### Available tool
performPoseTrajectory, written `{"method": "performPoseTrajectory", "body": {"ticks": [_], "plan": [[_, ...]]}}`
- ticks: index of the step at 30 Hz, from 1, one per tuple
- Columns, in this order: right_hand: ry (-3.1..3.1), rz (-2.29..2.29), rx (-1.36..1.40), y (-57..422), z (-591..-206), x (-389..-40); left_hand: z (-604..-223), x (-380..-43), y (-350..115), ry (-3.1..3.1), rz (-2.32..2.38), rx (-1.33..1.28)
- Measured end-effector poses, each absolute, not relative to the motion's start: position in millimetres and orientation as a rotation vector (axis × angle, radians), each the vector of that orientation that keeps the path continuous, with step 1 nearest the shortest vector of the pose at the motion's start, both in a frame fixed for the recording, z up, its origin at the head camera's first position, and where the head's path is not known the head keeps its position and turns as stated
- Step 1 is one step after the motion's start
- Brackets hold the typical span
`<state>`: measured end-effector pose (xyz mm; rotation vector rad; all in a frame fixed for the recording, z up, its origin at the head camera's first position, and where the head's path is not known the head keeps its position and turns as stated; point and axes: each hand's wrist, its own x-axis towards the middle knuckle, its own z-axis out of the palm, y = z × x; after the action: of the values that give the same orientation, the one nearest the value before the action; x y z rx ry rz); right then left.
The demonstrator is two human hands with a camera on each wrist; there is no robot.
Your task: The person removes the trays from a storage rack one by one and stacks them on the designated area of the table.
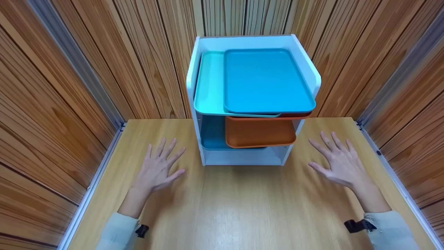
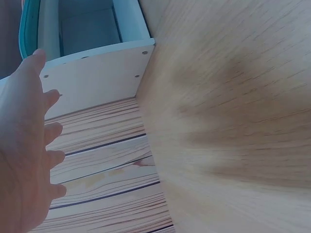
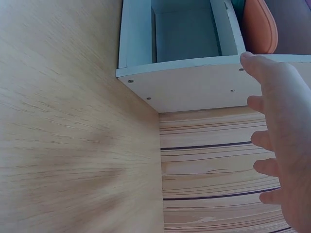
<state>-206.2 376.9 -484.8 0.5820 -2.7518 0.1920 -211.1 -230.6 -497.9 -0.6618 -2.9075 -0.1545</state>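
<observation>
1. We note the left hand [image 1: 158, 172] and right hand [image 1: 341, 164] with fingers spread wide, gripping nothing, above the table [image 1: 236, 205].
2. Between and ahead of them, we see the white rack [image 1: 242, 158] bearing a blue tray [image 1: 267, 81], turquoise tray [image 1: 212, 81] and orange tray [image 1: 260, 133].
3. We judge this a ready pose; grasping a tray would call for reaching inward.

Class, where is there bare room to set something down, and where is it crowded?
Bare: the tabletop before the white shelf, between the left hand and right hand; the bottom level looks free. Crowded: higher up, with a blue tray, turquoise tray, orange tray and more.
</observation>
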Motion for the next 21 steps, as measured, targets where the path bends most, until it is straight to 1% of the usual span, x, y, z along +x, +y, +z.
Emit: {"method": "performPoseTrajectory", "body": {"ticks": [5, 9, 21], "plan": [[-2.748, 0.208, 0.582, 378, -480, -206, -493, -213, -229, -2.896, -0.153, -0.642], [-2.743, 0.287, 0.568, 379, -474, -206, -489, -216, -226, -2.905, -0.237, -0.610], [-2.544, 0.810, 0.440, 356, -444, -202, -473, -229, -212, -2.871, -0.723, -0.442]]}}
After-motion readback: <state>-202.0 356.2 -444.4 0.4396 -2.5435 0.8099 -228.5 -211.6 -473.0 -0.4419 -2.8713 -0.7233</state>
